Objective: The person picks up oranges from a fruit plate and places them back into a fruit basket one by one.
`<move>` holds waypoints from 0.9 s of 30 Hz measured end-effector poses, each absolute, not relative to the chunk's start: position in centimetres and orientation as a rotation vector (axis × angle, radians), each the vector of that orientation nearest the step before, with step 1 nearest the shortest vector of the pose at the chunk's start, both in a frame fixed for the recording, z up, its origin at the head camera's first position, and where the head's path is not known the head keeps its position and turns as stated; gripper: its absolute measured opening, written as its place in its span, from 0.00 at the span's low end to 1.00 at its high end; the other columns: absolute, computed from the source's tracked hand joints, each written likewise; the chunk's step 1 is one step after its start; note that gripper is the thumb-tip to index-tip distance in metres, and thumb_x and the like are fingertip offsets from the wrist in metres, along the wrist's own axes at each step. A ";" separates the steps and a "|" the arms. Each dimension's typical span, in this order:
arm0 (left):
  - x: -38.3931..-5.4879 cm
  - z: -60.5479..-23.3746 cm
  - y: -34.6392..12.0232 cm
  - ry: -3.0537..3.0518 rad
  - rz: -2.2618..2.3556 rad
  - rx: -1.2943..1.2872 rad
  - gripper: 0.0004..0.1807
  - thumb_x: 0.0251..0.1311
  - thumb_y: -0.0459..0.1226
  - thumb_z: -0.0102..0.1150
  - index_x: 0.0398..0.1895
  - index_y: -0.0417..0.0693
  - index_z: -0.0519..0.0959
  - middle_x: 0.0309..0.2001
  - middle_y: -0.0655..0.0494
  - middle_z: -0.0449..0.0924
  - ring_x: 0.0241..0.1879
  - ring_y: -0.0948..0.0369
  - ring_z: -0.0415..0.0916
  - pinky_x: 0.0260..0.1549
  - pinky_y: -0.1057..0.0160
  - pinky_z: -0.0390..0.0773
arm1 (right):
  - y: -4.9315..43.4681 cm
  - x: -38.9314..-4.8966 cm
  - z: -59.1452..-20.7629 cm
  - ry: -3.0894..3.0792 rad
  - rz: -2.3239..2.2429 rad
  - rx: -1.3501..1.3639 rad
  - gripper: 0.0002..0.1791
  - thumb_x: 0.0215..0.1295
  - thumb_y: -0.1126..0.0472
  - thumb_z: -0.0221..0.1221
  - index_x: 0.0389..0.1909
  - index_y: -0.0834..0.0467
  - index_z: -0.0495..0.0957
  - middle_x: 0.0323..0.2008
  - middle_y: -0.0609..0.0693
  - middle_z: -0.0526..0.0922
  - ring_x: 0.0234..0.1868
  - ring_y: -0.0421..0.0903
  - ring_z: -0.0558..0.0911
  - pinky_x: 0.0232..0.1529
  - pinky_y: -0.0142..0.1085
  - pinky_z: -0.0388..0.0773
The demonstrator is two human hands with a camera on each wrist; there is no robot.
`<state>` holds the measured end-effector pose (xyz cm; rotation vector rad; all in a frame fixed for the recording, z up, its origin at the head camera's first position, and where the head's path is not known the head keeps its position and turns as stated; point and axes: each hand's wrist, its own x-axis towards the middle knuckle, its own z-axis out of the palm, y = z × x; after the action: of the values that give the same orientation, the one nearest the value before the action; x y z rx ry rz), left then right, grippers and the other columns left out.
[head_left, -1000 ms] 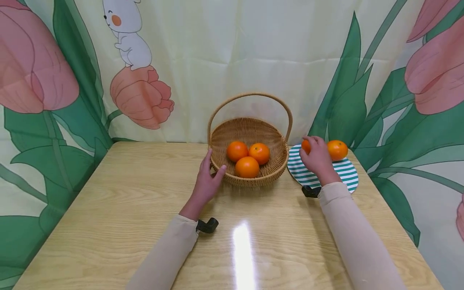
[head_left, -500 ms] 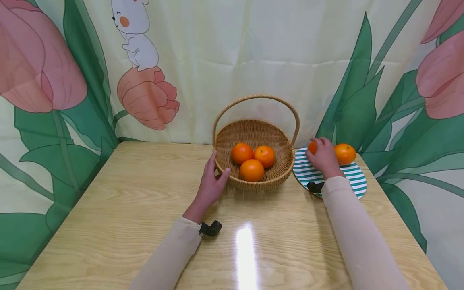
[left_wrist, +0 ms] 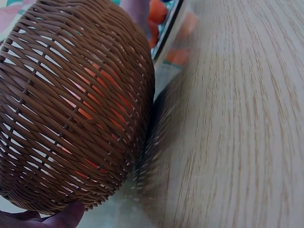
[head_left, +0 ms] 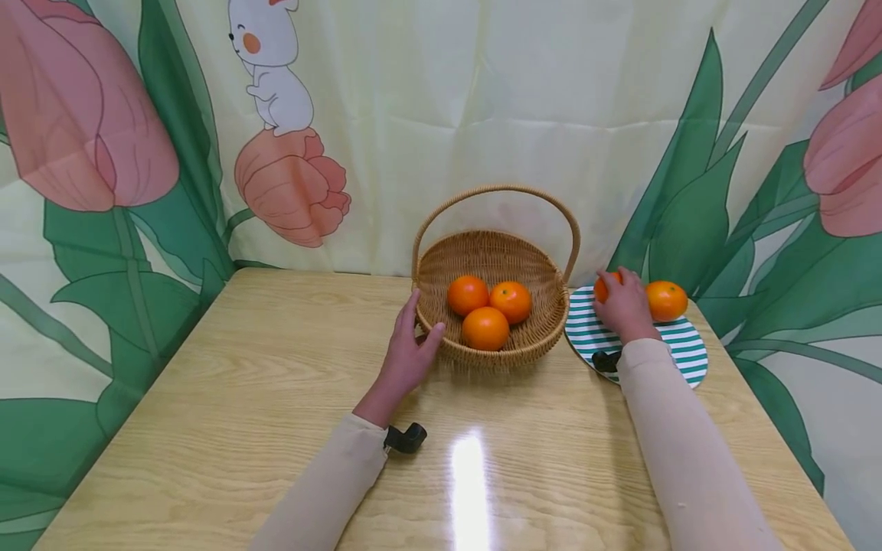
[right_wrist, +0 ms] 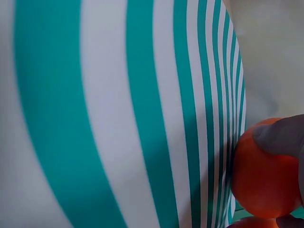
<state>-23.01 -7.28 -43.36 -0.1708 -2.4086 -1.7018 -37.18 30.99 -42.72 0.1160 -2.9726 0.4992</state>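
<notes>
My left hand [head_left: 409, 348] rests against the left side of a wicker basket [head_left: 496, 357], its fingers fairly straight and the thumb near the front rim. Several centimetres of weave fill the left wrist view, with fingertips at the bottom edge. Three oranges [head_left: 485, 329] lie inside the basket. To its right, my right hand [head_left: 625, 304] grips another orange [head_left: 608, 288] on a round mat with green and white stripes [head_left: 582, 329]. The thumb [right_wrist: 273, 137] presses on that orange in the right wrist view. Beside the hand, a further orange [head_left: 666, 301] sits on the mat.
The wooden table [head_left: 276, 405] carries the basket and the mat near its back edge. A curtain [head_left: 413, 153] printed with tulips and a white animal hangs behind. The basket's tall handle [head_left: 506, 187] arches over the oranges.
The whole scene has shifted slightly right and down in the head view as the camera turns. The right hand stays around the orange on the mat; the left stays at the basket.
</notes>
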 end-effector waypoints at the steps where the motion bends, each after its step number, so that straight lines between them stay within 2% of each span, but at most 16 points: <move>1: -23.0 -43.3 -7.2 -2.409 -1.699 -0.170 0.41 0.68 0.50 0.52 0.78 0.60 0.44 0.76 0.49 0.45 0.72 0.48 0.56 0.60 0.50 0.73 | 31.0 -37.1 -42.8 -2.966 0.494 0.118 0.34 0.65 0.64 0.56 0.71 0.59 0.59 0.71 0.71 0.47 0.69 0.73 0.49 0.66 0.70 0.51; 9: -22.9 -43.3 -7.2 -2.431 -1.664 -0.159 0.41 0.68 0.51 0.52 0.78 0.60 0.43 0.76 0.49 0.45 0.72 0.48 0.57 0.60 0.50 0.73 | 31.1 -36.3 -42.4 -2.947 0.496 0.137 0.33 0.64 0.67 0.58 0.70 0.58 0.61 0.70 0.70 0.50 0.68 0.71 0.52 0.64 0.70 0.58; 18: -23.0 -43.0 -7.3 -2.419 -1.674 -0.193 0.41 0.69 0.50 0.51 0.78 0.57 0.43 0.76 0.46 0.45 0.72 0.46 0.56 0.60 0.48 0.72 | 30.7 -35.1 -41.3 -2.916 0.529 0.183 0.33 0.65 0.64 0.59 0.70 0.58 0.61 0.71 0.69 0.50 0.68 0.71 0.52 0.63 0.70 0.58; 27: -23.0 -43.0 -7.4 -2.416 -1.667 -0.189 0.41 0.68 0.51 0.51 0.78 0.57 0.44 0.76 0.47 0.45 0.72 0.47 0.56 0.61 0.47 0.72 | 30.3 -33.6 -40.4 -2.903 0.527 0.223 0.33 0.66 0.62 0.59 0.70 0.57 0.60 0.71 0.68 0.50 0.68 0.71 0.54 0.63 0.70 0.59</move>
<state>-22.98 -7.37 -43.00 -0.1893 -2.4157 -1.6669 -33.57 30.27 -40.38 0.2228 -2.9028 0.5271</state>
